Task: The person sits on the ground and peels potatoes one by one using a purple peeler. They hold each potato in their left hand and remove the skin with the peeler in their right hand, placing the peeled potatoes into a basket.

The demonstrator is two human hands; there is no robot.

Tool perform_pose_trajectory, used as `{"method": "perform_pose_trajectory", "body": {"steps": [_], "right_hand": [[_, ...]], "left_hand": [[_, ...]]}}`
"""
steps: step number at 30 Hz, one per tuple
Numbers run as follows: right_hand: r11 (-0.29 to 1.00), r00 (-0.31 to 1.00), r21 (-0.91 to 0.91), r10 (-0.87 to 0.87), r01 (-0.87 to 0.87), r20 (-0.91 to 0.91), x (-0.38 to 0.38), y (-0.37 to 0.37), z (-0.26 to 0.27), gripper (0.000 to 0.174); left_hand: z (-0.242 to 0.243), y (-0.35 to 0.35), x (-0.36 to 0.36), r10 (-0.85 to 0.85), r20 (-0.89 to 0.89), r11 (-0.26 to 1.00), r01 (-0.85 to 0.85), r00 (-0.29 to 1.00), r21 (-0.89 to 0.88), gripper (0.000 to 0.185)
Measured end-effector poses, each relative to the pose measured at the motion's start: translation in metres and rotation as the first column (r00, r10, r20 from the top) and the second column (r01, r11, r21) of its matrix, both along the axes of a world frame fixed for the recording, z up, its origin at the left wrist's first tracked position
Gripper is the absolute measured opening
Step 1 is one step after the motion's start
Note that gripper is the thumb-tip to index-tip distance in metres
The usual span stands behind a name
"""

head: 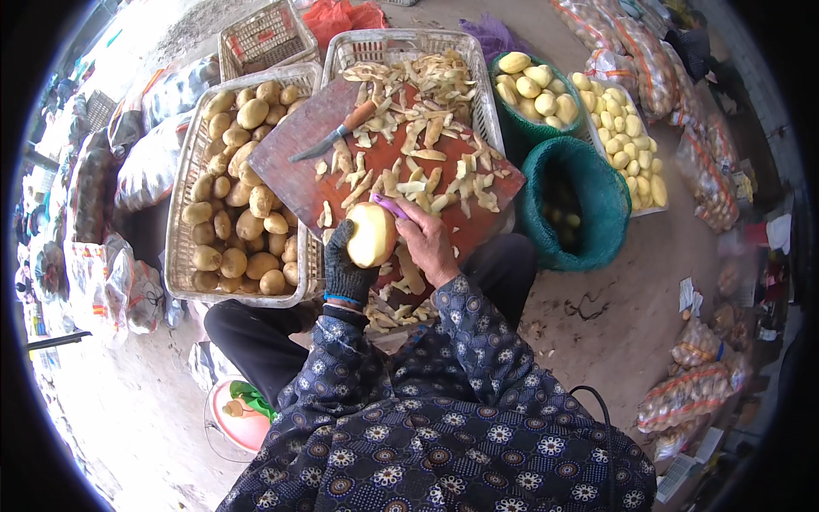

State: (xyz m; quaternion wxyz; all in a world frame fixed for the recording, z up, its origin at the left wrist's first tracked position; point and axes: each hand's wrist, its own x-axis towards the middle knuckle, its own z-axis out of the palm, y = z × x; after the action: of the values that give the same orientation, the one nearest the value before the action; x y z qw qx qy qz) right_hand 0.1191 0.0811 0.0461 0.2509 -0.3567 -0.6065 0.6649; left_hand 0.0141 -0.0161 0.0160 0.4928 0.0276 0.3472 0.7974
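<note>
My left hand (349, 265), in a dark knitted glove, grips a potato (371, 235) whose visible side is pale and peeled. My right hand (427, 242) is bare and holds a purple-handled peeler (388, 205) against the potato's upper right side; its blade is too small to make out. Both hands are over the near part of a worn red board (384, 168) strewn with potato peelings (416, 153). A knife (333, 133) with a wooden handle lies on the board's upper left.
Left of the board stands a plastic crate (176, 237) of unpeeled potatoes (249, 224). Peelings heap in a crate (486, 96) behind. To the right are a green mesh sack of peeled potatoes (537, 89), a deeper green sack (576, 205) and a tray of peeled potatoes (620, 141).
</note>
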Motion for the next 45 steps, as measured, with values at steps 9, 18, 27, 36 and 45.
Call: {"method": "perform_pose_trajectory", "body": {"steps": [9, 18, 27, 36, 45], "right_hand": [[0.963, 0.984, 0.23, -0.158, 0.137, 0.076, 0.002, -0.033, -0.004, 0.036], [0.766, 0.944, 0.599, -0.327, 0.234, 0.049, 0.023, -0.105, -0.017, 0.043], [0.848, 0.984, 0.515, -0.175, 0.128, 0.043, 0.037, -0.097, -0.028, 0.042], [0.964, 0.999, 0.266, -0.005, -0.005, 0.037, 0.017, -0.003, -0.003, 0.039], [0.977, 0.995, 0.212, -0.029, 0.007, 0.1, 0.009, -0.014, 0.001, 0.039]], "left_hand": [[-0.02, 0.013, 0.003, 0.09, 0.284, 0.994, -0.067, 0.955, -0.089, 0.042], [-0.023, 0.019, 0.012, 0.078, 0.366, 0.997, -0.076, 0.928, -0.018, 0.043], [-0.03, 0.018, 0.006, 0.166, 0.338, 0.985, -0.138, 0.926, -0.106, 0.05], [-0.063, 0.0, -0.015, -0.119, -0.804, 0.971, -0.102, 0.582, -0.217, 0.045], [-0.023, -0.001, 0.003, -0.314, -0.912, 0.9, -0.222, 0.265, -0.374, 0.04]]}}
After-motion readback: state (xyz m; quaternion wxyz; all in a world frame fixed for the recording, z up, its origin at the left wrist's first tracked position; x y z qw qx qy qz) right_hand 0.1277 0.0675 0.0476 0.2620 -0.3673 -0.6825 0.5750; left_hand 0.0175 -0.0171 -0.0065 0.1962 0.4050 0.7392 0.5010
